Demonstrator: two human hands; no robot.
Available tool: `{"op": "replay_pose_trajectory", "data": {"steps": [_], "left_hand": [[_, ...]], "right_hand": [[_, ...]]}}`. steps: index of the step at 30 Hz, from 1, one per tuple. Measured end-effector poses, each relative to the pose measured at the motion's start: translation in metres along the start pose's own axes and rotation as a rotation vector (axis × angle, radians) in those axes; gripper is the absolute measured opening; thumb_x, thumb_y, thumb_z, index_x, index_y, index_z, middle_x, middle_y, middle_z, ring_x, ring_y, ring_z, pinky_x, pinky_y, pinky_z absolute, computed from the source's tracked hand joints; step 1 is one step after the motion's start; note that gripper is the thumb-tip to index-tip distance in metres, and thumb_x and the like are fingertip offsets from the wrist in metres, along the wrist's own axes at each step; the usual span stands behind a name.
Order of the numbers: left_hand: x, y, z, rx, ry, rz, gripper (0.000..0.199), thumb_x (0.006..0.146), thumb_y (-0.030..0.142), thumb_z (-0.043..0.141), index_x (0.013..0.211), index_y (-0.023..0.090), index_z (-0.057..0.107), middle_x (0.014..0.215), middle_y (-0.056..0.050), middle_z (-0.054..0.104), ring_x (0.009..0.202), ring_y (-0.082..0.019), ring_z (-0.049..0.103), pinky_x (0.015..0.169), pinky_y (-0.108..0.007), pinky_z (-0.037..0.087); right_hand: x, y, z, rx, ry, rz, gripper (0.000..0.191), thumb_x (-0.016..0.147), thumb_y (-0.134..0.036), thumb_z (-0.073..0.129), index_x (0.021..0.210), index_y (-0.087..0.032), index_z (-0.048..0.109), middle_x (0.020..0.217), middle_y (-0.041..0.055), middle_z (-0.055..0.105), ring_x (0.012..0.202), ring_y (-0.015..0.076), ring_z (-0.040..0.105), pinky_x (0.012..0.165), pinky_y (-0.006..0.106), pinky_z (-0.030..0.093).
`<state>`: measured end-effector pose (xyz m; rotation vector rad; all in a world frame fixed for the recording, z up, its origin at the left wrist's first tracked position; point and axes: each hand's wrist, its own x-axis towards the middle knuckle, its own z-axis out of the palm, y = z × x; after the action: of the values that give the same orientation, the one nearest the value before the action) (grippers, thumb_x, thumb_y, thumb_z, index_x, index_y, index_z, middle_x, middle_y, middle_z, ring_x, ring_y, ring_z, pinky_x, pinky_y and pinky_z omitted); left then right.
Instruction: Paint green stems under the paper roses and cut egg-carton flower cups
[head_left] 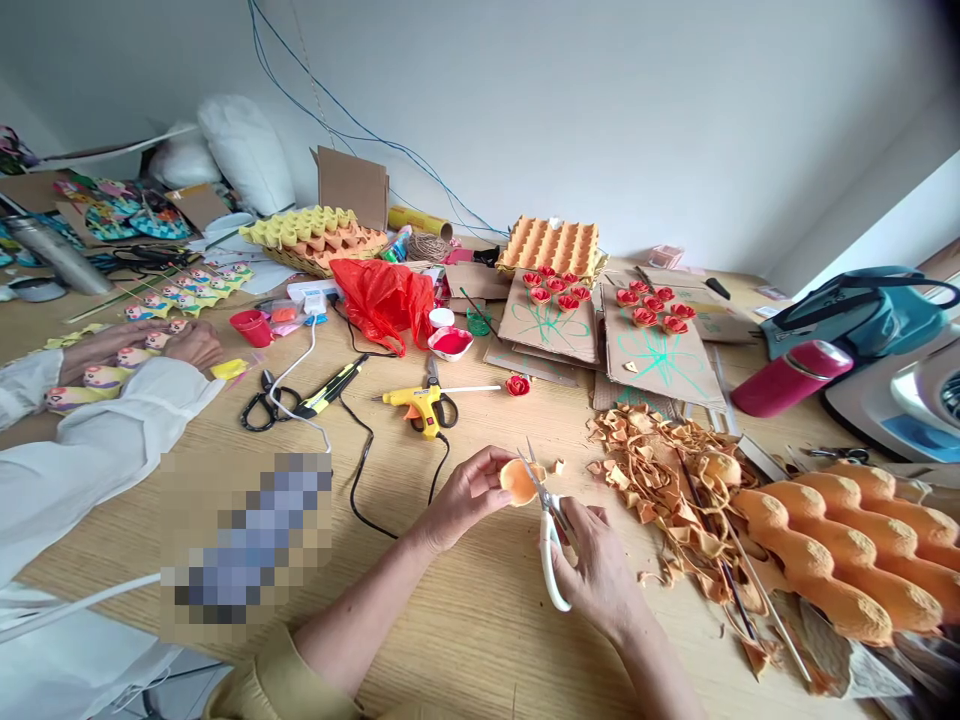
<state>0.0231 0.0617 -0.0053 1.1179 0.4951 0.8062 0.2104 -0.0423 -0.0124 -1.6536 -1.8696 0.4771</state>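
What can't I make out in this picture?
Head view, pixelated object: blurred by blocks.
Head view, part of the white-handled scissors: behind the right hand.
Head view, inside of the red bag: hidden by its plastic.
Head view, white appliance: cut off by the right edge.

— Are the white scissors (551, 503) all metal?
— No. The blades (538, 473) are shiny metal, the handles (549, 568) smooth plastic.
— And the near egg tray (840, 545)?
— It is matt and rough, like pressed paper.
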Motion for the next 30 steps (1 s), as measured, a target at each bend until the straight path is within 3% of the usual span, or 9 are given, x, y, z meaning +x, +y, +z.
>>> {"op": "replay_pose_trajectory", "data": {"steps": [10,16,23,27,30], "left_hand": [[0.0008,-0.0014,-0.0011,-0.022,-0.018,0.012,0.040,0.072,0.036,0.079,0.106,0.019,0.065,0.106,-0.005,0.069,0.098,-0.020,0.062,0.088,-0.030,0.045],[0.0008,-0.0009,0.0006,-0.128,0.004,-0.036,0.040,0.073,0.037,0.078,0.106,0.018,0.067,0.095,-0.005,0.068,0.087,-0.017,0.059,0.075,-0.025,0.046],[0.0018,-0.0028,0.0013,-0.228,0.030,0.000,0.037,0.079,0.036,0.075,0.111,0.018,0.067,0.100,-0.007,0.065,0.083,-0.017,0.060,0.069,-0.027,0.051],[0.0012,-0.0032,0.0007,-0.183,0.000,0.026,0.039,0.082,0.041,0.073,0.114,0.019,0.066,0.100,-0.006,0.064,0.080,-0.015,0.059,0.069,-0.025,0.049],[0.0004,-0.0032,0.0009,-0.064,-0.014,0.077,0.050,0.077,0.036,0.081,0.120,0.021,0.062,0.112,-0.008,0.061,0.092,-0.017,0.060,0.078,-0.027,0.050]], "right_hand": [[-0.0016,0.0020,0.0004,0.022,-0.011,0.000,0.026,0.097,-0.036,0.050,0.077,-0.023,0.041,0.068,-0.0023,0.051,0.065,0.0164,0.047,0.068,0.031,0.037],[-0.0032,0.0017,0.0014,0.012,-0.010,0.028,0.031,0.097,-0.038,0.050,0.073,-0.024,0.038,0.064,-0.0020,0.050,0.065,0.0171,0.047,0.063,0.028,0.035],[-0.0031,-0.0003,-0.0004,-0.001,0.018,0.029,0.032,0.096,-0.038,0.051,0.071,-0.024,0.036,0.061,-0.0029,0.047,0.060,0.0158,0.045,0.058,0.026,0.034],[-0.0018,-0.0016,0.0000,0.010,0.030,0.031,0.032,0.096,-0.037,0.051,0.071,-0.024,0.036,0.060,-0.0034,0.047,0.058,0.0149,0.045,0.056,0.026,0.034],[-0.0010,-0.0019,0.0017,0.015,0.035,0.056,0.031,0.096,-0.036,0.051,0.071,-0.024,0.037,0.059,-0.0034,0.048,0.058,0.0151,0.046,0.058,0.026,0.035]]}}
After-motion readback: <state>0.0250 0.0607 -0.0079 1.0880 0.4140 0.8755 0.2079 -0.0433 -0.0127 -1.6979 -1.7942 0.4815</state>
